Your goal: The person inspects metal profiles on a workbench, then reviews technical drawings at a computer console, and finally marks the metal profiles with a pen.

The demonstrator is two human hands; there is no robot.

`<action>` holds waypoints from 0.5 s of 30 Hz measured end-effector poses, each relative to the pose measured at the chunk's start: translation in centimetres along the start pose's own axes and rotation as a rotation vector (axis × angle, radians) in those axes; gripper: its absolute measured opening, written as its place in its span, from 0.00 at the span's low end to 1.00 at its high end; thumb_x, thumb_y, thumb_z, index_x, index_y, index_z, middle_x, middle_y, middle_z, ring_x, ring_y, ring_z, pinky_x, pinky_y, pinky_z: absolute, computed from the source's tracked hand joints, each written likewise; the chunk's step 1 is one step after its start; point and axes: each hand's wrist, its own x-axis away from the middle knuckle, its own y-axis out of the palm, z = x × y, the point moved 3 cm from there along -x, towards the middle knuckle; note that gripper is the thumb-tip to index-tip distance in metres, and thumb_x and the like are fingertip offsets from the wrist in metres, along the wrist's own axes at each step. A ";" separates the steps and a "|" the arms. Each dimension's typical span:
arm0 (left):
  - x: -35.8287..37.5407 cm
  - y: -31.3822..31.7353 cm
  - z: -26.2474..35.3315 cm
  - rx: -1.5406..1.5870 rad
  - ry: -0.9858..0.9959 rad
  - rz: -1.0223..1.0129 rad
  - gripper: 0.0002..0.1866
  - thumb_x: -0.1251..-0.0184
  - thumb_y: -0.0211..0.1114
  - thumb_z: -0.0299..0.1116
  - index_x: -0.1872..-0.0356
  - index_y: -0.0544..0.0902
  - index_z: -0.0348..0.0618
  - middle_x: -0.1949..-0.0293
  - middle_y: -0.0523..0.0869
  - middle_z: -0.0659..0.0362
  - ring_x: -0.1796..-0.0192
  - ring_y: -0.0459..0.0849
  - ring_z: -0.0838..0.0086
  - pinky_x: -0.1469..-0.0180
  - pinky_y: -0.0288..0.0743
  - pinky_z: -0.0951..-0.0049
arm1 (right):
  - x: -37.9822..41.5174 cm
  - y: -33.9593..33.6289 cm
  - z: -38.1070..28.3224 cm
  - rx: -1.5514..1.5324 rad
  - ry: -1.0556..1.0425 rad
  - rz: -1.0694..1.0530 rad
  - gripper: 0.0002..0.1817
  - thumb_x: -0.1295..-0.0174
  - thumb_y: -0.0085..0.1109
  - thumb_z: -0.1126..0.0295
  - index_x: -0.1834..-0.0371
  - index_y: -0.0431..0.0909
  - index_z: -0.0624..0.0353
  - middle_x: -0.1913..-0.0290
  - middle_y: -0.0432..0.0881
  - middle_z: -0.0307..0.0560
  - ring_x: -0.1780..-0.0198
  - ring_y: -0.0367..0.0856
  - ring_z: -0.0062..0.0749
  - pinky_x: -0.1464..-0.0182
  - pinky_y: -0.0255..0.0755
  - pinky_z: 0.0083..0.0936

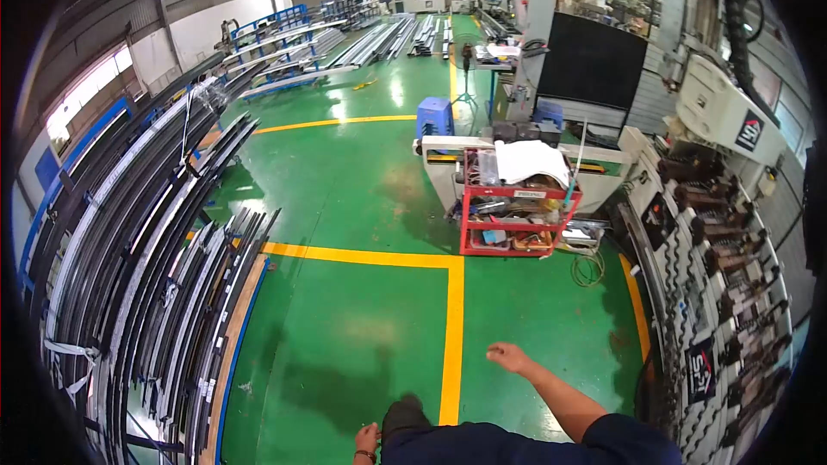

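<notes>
Out in front of the body, my right hand (509, 357) hangs over the green floor (362, 301), just right of a yellow floor line (452, 340). Its fingers are bent and too small to make out clearly, and no object shows in it. Low in the view, my left hand (368, 438) is beside my dark-clothed leg (405, 424), with a band on the wrist. Its fingers look curled, but whether anything is in them cannot be seen. Neither hand touches any equipment.
A red tool cart (508, 239) with tools and a white cloth (531, 162) stands ahead to the right. Long metal profiles (155, 250) fill racks on the left. A large machine (724, 293) lines the right side. A blue stool (435, 116) is beyond the cart.
</notes>
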 end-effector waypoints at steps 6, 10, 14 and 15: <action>-8.7 2.1 5.7 -0.338 -0.073 -0.193 0.29 0.21 0.55 0.57 0.52 0.91 0.40 0.56 0.93 0.55 0.58 0.90 0.66 0.62 0.80 0.62 | -14.4 2.2 -0.4 -0.475 0.529 0.149 0.20 0.32 0.66 0.59 0.41 0.81 0.56 0.52 0.89 0.46 0.52 0.88 0.31 0.52 0.79 0.30; -17.0 1.9 15.8 -0.405 -0.131 -0.312 0.30 0.21 0.53 0.58 0.52 0.91 0.40 0.55 0.93 0.55 0.57 0.90 0.65 0.61 0.80 0.62 | -19.4 8.8 13.1 0.186 0.597 -0.317 0.19 0.41 0.66 0.70 0.45 0.82 0.47 0.56 0.87 0.51 0.57 0.88 0.33 0.56 0.81 0.38; -27.6 1.8 28.8 -0.395 -0.166 -0.365 0.31 0.20 0.51 0.58 0.52 0.91 0.40 0.54 0.93 0.55 0.57 0.90 0.64 0.59 0.80 0.62 | -25.8 15.2 16.3 -0.381 0.355 0.412 0.30 0.27 0.62 0.44 0.38 0.81 0.60 0.51 0.86 0.52 0.54 0.85 0.41 0.53 0.80 0.40; -30.4 1.5 31.5 -0.394 -0.187 -0.373 0.31 0.20 0.50 0.59 0.52 0.90 0.40 0.54 0.93 0.55 0.56 0.90 0.64 0.59 0.80 0.62 | -27.8 14.4 14.8 -0.540 0.482 0.263 0.34 0.28 0.62 0.42 0.33 0.77 0.60 0.41 0.80 0.53 0.45 0.79 0.44 0.45 0.76 0.42</action>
